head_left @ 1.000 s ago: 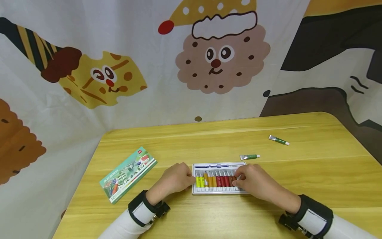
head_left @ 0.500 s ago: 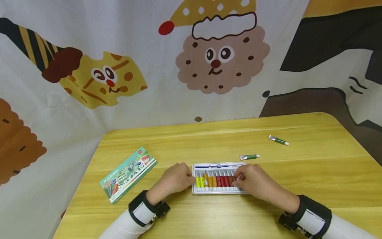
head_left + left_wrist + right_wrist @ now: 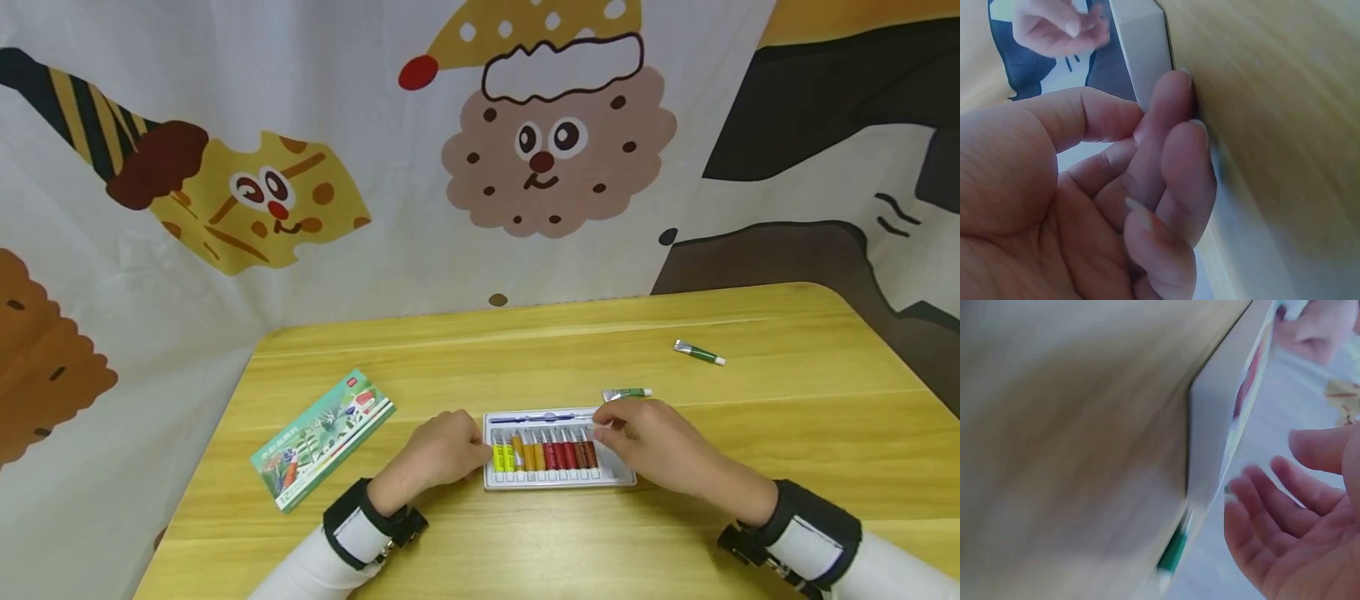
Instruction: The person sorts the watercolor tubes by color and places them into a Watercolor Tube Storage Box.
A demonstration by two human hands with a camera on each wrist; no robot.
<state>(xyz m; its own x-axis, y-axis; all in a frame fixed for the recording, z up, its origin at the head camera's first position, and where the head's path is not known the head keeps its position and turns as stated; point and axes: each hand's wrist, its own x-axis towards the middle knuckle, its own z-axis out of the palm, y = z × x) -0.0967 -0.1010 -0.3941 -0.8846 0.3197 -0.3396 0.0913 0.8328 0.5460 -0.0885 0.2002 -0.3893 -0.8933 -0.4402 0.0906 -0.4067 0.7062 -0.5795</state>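
Note:
A white plastic tray (image 3: 619, 480) of paint tubes lies at the middle of the table. Its row runs from yellow tubes (image 3: 503, 457) through ochre and red tubes (image 3: 561, 456) to brown tubes (image 3: 591, 455) on the right. Behind them a blue-handled paintbrush (image 3: 532, 418) lies in the tray. My left hand (image 3: 447, 447) pinches the tray's left edge between thumb and fingers, as the left wrist view shows. Over the tray's right end hovers my right hand (image 3: 655, 440), thumb and fingers apart in the right wrist view (image 3: 1291, 519), holding nothing. A green paint tube (image 3: 624, 392) lies just behind it.
Farther back on the right lies a second green paint tube (image 3: 699, 352). A flat green paint box (image 3: 322, 439) sits at an angle on the left. Behind the wooden table (image 3: 465, 358) hangs a printed cloth (image 3: 390, 250).
My right hand has drawn back from the brown tubes, a little up and to the right. The rightmost brown tube and the tray's right corner now show. The left hand has stayed put.

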